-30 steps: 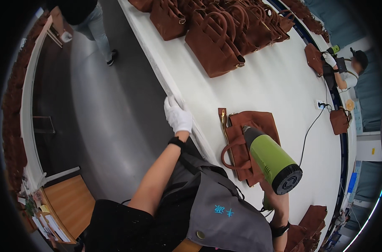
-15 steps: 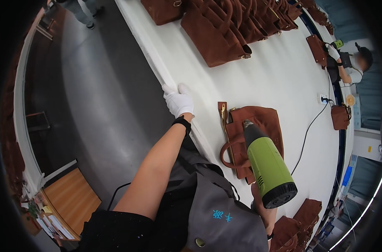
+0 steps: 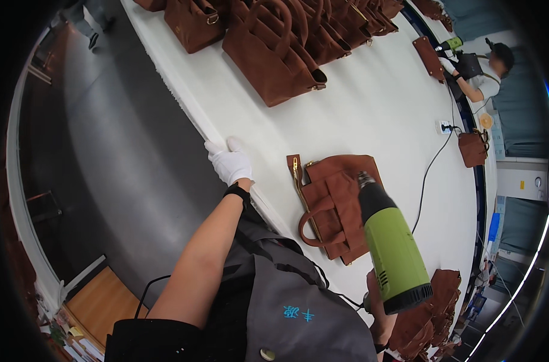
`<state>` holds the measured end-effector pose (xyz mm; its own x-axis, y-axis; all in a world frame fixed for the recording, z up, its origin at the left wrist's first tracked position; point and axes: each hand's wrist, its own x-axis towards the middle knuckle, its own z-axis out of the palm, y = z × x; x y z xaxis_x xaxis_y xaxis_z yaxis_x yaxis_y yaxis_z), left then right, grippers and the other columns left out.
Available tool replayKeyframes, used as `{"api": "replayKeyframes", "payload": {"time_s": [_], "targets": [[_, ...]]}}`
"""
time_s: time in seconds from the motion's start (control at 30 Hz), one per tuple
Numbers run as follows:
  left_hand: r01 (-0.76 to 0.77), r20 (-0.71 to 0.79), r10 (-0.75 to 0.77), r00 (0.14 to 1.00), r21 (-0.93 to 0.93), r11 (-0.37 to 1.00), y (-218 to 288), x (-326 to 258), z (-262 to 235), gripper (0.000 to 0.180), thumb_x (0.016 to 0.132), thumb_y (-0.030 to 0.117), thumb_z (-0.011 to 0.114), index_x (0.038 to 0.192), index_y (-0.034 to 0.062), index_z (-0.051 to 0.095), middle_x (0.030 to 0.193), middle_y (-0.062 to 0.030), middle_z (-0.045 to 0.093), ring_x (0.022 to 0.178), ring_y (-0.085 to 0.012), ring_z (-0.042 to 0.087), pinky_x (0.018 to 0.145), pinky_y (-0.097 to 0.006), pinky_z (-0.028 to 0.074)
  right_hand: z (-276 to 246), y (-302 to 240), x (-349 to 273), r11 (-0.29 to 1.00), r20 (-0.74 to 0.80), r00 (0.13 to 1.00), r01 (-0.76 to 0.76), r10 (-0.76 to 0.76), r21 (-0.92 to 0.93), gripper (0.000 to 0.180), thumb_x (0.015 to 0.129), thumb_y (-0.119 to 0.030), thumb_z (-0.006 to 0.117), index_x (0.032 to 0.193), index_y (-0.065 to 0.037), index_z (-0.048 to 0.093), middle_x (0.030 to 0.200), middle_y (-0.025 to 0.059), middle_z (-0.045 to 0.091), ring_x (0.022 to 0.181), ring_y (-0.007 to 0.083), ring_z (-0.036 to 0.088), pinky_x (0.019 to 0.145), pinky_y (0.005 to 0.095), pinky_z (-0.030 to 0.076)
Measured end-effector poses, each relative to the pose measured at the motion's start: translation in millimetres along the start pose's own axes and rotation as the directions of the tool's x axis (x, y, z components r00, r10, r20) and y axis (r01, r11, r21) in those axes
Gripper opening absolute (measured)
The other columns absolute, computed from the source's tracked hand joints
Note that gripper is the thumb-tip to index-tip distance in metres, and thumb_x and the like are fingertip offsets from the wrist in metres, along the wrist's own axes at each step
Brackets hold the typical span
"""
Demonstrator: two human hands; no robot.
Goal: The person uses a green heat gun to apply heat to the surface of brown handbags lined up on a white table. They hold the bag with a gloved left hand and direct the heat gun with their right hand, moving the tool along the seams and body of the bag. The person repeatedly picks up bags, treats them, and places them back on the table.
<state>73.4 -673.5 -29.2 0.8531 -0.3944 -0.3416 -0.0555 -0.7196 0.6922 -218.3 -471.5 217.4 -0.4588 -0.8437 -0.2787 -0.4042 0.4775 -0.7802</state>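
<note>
A brown leather handbag (image 3: pixel 342 175) lies on its side on the white-covered table (image 3: pixel 401 127), its handle loop and a gold-zippered strip toward me. Over its right part points the metal nozzle of a green heat gun (image 3: pixel 395 253) with a black front and rear. My right hand (image 3: pixel 377 295) is closed round the gun's grip, mostly hidden behind its body. White-gloved, my left hand (image 3: pixel 231 164) rests at the table's near edge, left of the bag, thumb apart from the fingers and holding nothing.
Several brown handbags (image 3: pixel 274 60) stand at the far end; more bags (image 3: pixel 428 314) lie at lower right. A black cord (image 3: pixel 431 163) runs to a socket (image 3: pixel 444 127). Across the table, a co-worker (image 3: pixel 476 78) holds another green heat gun (image 3: pixel 450 44) by a brown bag piece.
The heat gun's nozzle has moved right across the bag. My left hand stays on the table edge. The whole view has shifted, and the co-worker's heat gun has turned.
</note>
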Motion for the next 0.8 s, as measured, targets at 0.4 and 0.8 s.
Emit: {"api": "replayKeyframes", "payload": {"time_s": [0.4, 0.8], "targets": [[-0.006, -0.035, 0.007, 0.999, 0.021, 1.0, -0.5, 0.1, 1.9, 0.069, 0.097, 0.042, 0.052, 0.148, 0.0027, 0.027, 0.134, -0.0273, 0.049, 0.114, -0.0437, 0.058, 0.094, -0.05, 0.05, -19.4, -2.6, 8.2, 0.816, 0.308, 0.89, 0.439, -0.337, -0.376, 0.02, 0.085, -0.007, 0.072, 0.104, -0.002, 0.066, 0.091, 0.0048, 0.067, 0.08, 0.0138, 0.063, 0.068, 0.0304, 0.05], [0.003, -0.016, -0.003, 1.0, 0.009, 1.0, 0.7, 0.3, 2.0, 0.068, 0.096, 0.04, 0.053, 0.147, 0.0021, 0.029, 0.134, -0.0274, 0.049, 0.115, -0.0429, 0.058, 0.094, -0.05, 0.051, -18.4, 15.8, 0.9, 0.798, 0.157, 0.926, 0.375, -0.343, -0.472, 0.017, 0.083, -0.004, 0.071, 0.099, -0.002, 0.066, 0.088, 0.004, 0.066, 0.078, 0.0143, 0.062, 0.067, 0.0311, 0.049]]}}
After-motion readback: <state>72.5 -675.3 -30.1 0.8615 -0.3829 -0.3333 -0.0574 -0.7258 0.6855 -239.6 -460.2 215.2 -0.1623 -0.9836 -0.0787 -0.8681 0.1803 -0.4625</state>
